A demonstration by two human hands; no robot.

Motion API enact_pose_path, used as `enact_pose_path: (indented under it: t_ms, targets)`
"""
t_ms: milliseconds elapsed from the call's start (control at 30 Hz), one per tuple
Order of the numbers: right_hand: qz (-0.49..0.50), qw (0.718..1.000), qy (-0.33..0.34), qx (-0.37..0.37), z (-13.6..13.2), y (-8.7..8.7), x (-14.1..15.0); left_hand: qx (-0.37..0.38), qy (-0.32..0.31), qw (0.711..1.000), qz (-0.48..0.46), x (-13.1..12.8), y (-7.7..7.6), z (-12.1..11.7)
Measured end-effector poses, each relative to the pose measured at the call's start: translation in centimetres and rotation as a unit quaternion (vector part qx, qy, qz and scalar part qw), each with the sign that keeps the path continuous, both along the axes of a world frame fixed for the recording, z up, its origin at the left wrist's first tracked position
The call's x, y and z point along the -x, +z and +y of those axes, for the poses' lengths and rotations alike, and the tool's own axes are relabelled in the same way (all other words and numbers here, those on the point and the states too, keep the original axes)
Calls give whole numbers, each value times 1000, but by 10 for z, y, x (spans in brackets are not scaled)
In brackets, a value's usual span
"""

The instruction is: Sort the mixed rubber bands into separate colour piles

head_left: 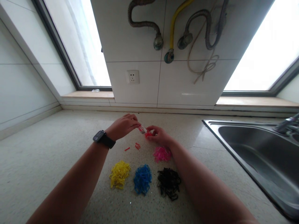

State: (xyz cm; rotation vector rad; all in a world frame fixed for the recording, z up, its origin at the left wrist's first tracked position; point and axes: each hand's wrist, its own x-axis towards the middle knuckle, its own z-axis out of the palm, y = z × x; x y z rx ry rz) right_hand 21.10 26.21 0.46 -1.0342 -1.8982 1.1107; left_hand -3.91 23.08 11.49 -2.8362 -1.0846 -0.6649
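My left hand (122,126), with a black watch on the wrist, pinches a small clear packet (142,128) with red in it. Just to its right, my right hand (158,135) is closed on a clump of red rubber bands (148,134). Both hands hover over the speckled countertop (46,161). Below them lie four small piles of bands: pink (161,154), yellow (119,174), blue (142,179) and black (168,183). A couple of loose red bands (137,145) lie on the counter between the hands and the piles.
A steel sink (259,149) with a tap (287,124) fills the right side. Behind the counter is a tiled wall with a socket (132,77), hoses (173,28) and windows on both sides. A low ledge (88,94) runs under the left window.
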Motion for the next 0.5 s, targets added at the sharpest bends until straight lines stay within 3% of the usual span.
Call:
enact_pose_path:
  t_ms: [300,400,500]
  targets:
    - [12,1000,3,9,-1,0,0,22,-9,998,-55,5,11,-5]
    - [20,1000,11,8,1,-2,0,60,44,996,-40,17,14,-4]
    - [38,999,15,13,3,-6,0,135,97,985,39,30,12,0]
